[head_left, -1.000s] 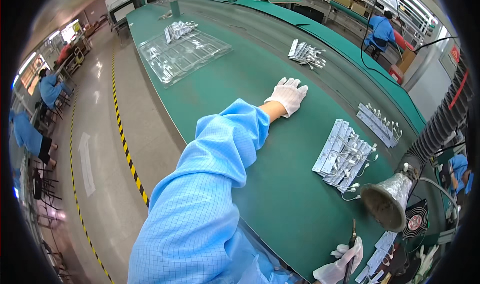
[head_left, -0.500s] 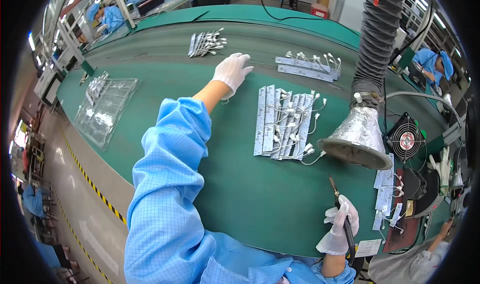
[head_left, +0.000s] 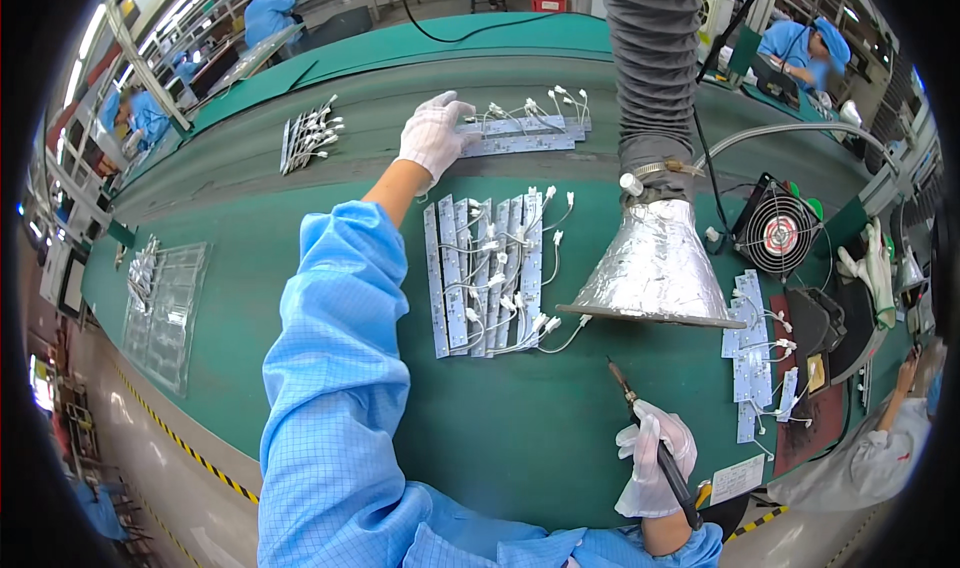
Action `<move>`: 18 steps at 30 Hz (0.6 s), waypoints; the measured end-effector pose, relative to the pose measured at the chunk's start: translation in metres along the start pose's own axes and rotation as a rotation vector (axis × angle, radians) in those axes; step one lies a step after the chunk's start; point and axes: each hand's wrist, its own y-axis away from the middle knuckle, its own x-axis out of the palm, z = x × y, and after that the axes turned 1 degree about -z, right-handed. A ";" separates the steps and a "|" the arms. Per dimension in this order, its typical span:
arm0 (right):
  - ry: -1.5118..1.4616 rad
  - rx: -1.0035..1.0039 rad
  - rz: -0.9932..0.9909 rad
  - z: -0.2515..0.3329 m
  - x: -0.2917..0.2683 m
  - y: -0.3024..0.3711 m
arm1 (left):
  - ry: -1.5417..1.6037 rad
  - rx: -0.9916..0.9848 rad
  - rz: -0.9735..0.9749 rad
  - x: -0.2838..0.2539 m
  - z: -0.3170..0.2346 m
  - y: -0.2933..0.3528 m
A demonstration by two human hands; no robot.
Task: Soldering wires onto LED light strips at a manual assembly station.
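Note:
My left hand [head_left: 435,138], in a white glove, reaches to the left end of a small group of white LED strip boards [head_left: 520,145] with short wires, on the dark strip beyond the green mat. Its fingers are apart at the boards' ends; no firm grip shows. In my gloved right hand [head_left: 658,458] is a soldering iron [head_left: 672,478], its bare tip [head_left: 614,366] pointing up and to the left above the mat. Between my hands lies a larger row of LED boards [head_left: 485,278], with white leads and connectors tangled across them.
A foil-covered fume hood [head_left: 655,268] on a grey duct hangs right of the board row. Beyond it are a small fan [head_left: 778,230] and more boards [head_left: 750,358]. Clear plastic trays [head_left: 165,313] lie left; another board bundle [head_left: 308,138] lies far left. Co-workers sit farther off.
My left hand has moved to the far LED boards and now meets their left end. The view has turned right, shifting the bench leftward. The soldering iron stays in my right hand.

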 end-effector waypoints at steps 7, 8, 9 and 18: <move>0.095 -0.145 0.010 -0.003 -0.002 -0.007 | -0.187 0.070 0.070 0.016 -0.004 0.011; 0.126 -0.207 0.026 -0.002 -0.002 -0.009 | -0.188 0.071 0.071 0.018 -0.002 0.012; 0.129 -0.204 0.022 -0.002 -0.001 -0.009 | -0.185 -0.016 0.039 0.019 -0.002 0.011; 0.108 -0.146 -0.013 -0.001 0.001 -0.007 | -0.149 0.005 0.061 0.016 0.017 0.006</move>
